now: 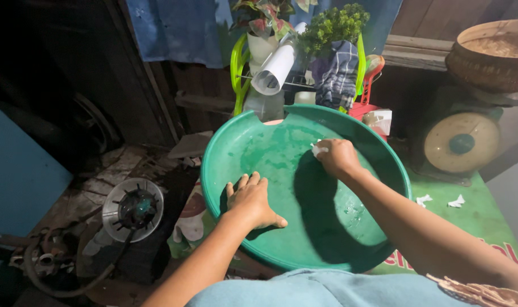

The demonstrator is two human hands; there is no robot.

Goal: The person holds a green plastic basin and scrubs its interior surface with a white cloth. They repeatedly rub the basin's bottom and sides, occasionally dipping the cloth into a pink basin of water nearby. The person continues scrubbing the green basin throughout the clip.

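Both hands work the green basin (378,165), scale (461,142) beside, rack (242,62) behind.

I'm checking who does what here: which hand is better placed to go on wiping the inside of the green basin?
The right hand: it grips a small white wad pressed against the green basin's inner wall. The left hand lies flat on the near rim, apparently steadying it.

The room is dim, with dark wooden walls (156,85), a blue cloth (173,28) hanging up, and a dirty floor (111,170).
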